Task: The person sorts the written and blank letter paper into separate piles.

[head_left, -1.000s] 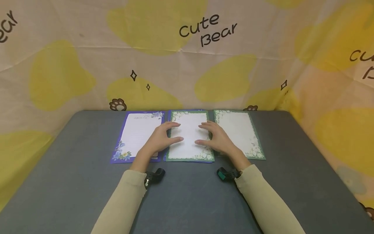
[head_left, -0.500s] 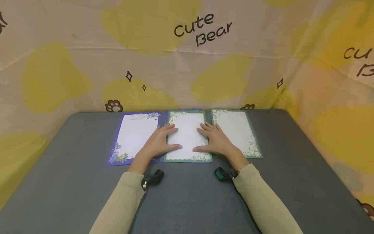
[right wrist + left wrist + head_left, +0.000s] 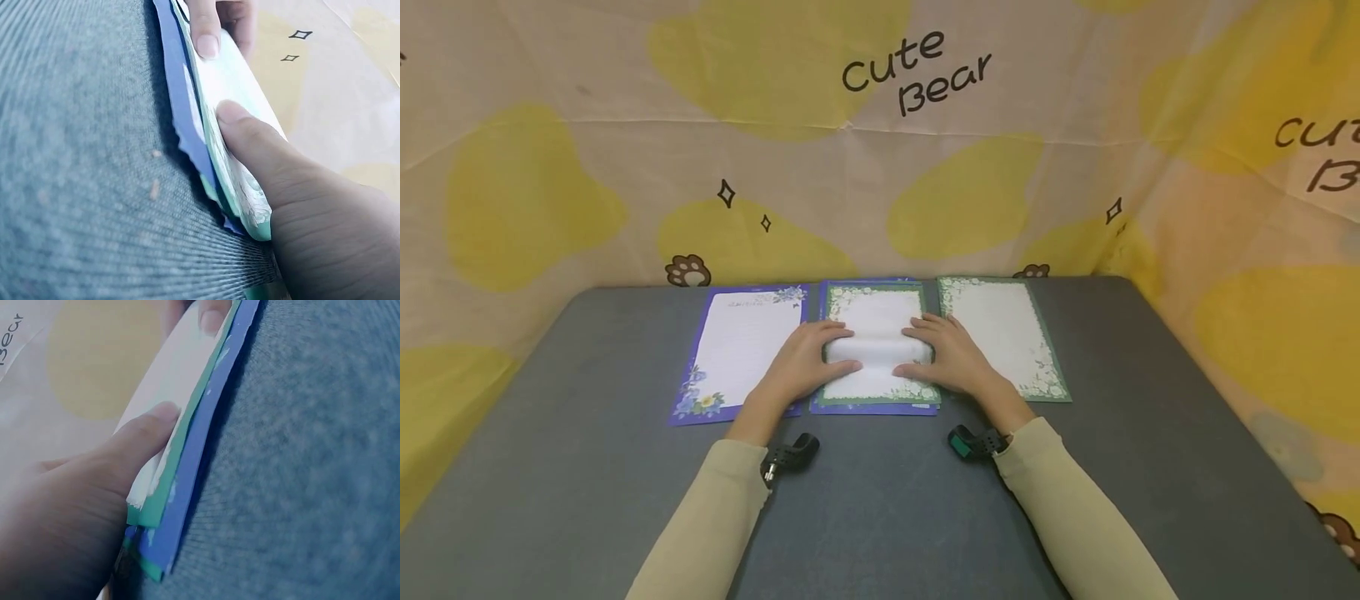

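A sheet of letter paper with a green floral border (image 3: pixel 877 308) tops the middle pile, its centre buckled upward. My left hand (image 3: pixel 801 362) grips its left side and my right hand (image 3: pixel 953 357) its right, thumbs near the front, fingers farther back. In the left wrist view the left thumb (image 3: pixel 147 434) lies on the white face near the front edge; the right thumb (image 3: pixel 256 140) does likewise in the right wrist view. Beneath it, purple-blue bordered paper (image 3: pixel 872 409) sticks out at the front, with more green edges under that. The fingers' undersides are hidden.
To the left lies a purple-blue bordered sheet (image 3: pixel 748 342) with blue flowers, partly under the left hand. A green bordered sheet (image 3: pixel 1000 333) lies on the right. The dark grey table (image 3: pixel 880 500) ends at a printed curtain (image 3: pixel 820 167) behind.
Both hands came down onto the sides of the middle green-bordered sheet. It now bulges in the centre, and its front edge has shifted back, exposing the purple-blue paper below.
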Available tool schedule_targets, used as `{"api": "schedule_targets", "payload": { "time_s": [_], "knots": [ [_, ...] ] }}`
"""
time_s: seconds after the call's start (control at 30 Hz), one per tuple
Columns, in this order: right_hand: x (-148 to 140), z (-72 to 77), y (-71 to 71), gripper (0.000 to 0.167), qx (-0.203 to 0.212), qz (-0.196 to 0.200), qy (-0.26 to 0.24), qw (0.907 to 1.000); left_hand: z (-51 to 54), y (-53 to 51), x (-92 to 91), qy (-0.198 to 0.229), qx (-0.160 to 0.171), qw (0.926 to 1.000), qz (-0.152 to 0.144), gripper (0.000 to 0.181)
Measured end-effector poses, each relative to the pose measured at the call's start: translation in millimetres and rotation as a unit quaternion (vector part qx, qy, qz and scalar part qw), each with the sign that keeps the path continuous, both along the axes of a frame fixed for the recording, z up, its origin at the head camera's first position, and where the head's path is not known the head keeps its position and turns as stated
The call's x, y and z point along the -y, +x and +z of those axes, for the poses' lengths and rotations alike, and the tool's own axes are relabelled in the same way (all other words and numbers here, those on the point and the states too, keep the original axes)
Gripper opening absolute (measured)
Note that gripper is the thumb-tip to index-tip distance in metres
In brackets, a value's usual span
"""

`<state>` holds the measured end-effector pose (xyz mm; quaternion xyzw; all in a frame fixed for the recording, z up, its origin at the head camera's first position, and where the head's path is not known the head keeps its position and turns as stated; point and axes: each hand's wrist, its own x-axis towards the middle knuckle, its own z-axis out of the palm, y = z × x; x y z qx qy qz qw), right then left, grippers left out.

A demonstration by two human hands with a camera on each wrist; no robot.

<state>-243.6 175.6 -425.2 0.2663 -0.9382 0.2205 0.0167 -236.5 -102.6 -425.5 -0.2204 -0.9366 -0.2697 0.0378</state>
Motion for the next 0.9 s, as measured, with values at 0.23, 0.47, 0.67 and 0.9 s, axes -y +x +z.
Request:
{"api": "schedule_targets", "payload": {
  "time_s": [0.23, 0.47, 0.67, 0.9],
  "knots": [
    [4.9, 3.3, 3.2, 0.069, -0.015, -0.078, -0.106, 0.9912, -2.2, -1.8, 0.6, 0.033, -0.009, 0.9992, 0.018, 0.048],
    [8.9, 7.8, 3.2, 0.056, 0.016, -0.198, -0.259, 0.9450, -1.4, -3.5, 0.3, 0.078, -0.007, 0.9965, 0.027, 0.045],
    [7.1, 11.0, 2.6, 0.044, 0.125, -0.204, -0.349, 0.9062, 0.8, -2.6, -3.0, 0.100, -0.002, 0.9946, 0.030, 0.046],
    [6.6, 18.0, 5.8, 0.045, 0.217, -0.204, -0.405, 0.8644, 4.3, 2.0, -8.6, 0.098, 0.005, 0.9949, 0.023, 0.054]
  ]
}}
